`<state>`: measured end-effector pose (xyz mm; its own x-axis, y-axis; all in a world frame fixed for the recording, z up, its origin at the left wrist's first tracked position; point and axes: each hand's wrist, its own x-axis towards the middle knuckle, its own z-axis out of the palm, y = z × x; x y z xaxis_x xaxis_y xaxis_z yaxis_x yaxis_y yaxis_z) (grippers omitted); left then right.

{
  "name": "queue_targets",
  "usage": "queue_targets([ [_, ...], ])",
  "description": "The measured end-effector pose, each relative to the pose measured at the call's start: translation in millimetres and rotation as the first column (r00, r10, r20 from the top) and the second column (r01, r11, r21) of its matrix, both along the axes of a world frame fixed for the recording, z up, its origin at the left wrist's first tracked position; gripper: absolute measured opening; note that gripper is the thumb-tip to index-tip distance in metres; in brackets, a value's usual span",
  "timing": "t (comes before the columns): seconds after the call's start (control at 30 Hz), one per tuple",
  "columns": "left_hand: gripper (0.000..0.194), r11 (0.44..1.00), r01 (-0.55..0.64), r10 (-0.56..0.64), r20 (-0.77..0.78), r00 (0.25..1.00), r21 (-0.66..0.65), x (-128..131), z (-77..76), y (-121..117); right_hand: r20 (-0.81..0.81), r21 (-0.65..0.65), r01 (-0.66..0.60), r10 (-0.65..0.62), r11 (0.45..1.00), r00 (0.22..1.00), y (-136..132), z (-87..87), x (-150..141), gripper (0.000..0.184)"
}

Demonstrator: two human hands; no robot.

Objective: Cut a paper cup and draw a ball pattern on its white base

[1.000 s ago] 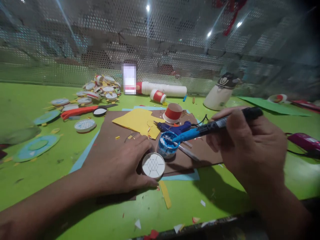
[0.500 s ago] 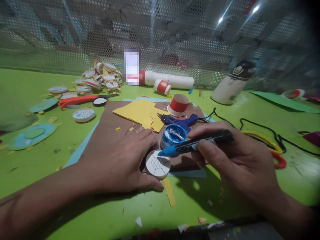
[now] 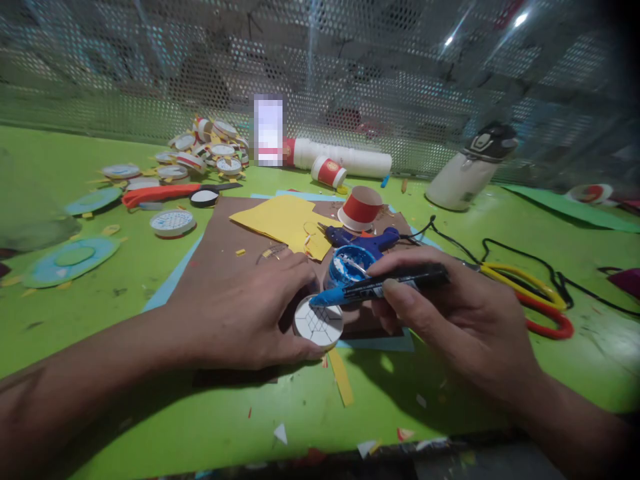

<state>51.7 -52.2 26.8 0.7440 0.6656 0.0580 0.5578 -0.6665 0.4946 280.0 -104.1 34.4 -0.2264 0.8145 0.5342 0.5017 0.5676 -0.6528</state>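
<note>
Between the thumb and fingers of my left hand [image 3: 250, 310] is a small round white disc [image 3: 320, 325], tilted up toward me, with a dark line pattern on its face. My right hand [image 3: 450, 313] grips a blue-tipped marker [image 3: 380, 283], its tip at the disc's upper part. Just behind the marker stands a small blue pot [image 3: 347, 267] with white and blue smears inside. A dark blue glue gun [image 3: 367, 240] lies beyond the pot, near a red and white paper cup [image 3: 361, 208]. Yellow paper [image 3: 280, 223] rests on a brown sheet [image 3: 215, 253].
Several finished-looking discs [image 3: 210, 150] are piled at the back left, near an orange-handled cutter [image 3: 160, 193]. A stack of white cups [image 3: 345, 157] lies along the mesh panel. A bottle [image 3: 460, 177] and yellow-and-red-handled scissors [image 3: 545, 293] are on the right. Paper scraps [image 3: 281, 433] litter the front edge.
The marker tip has shifted left and up across the disc's face, my right hand moving with it. My left hand keeps its hold on the disc. The view has shifted slightly.
</note>
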Motion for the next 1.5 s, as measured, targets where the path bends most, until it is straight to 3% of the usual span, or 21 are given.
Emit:
queue_targets([
  [0.33,0.036,0.999,-0.034,0.034,-0.010,0.999,-0.005,0.5,-0.8,-0.2,0.078,0.136,-0.005,-0.006,0.991,0.997,0.8,1.3,-2.5,0.008],
  [1.1,0.039,0.999,-0.043,0.043,-0.002,0.999,0.005,0.9,-0.1,-0.7,0.146,0.153,-0.020,-0.003,0.988,0.989,0.3,1.2,-3.9,0.007],
  [1.33,0.037,0.999,-0.035,0.035,0.020,0.999,0.001,0.5,-1.7,-0.2,0.075,0.155,0.070,-0.082,0.985,0.994,-2.8,0.8,0.2,0.010],
  [1.5,0.042,0.997,-0.073,0.073,-0.003,0.997,-0.025,1.5,-1.0,-0.2,0.079,0.150,0.044,-0.056,0.988,0.995,-2.1,-1.0,-1.3,0.008],
])
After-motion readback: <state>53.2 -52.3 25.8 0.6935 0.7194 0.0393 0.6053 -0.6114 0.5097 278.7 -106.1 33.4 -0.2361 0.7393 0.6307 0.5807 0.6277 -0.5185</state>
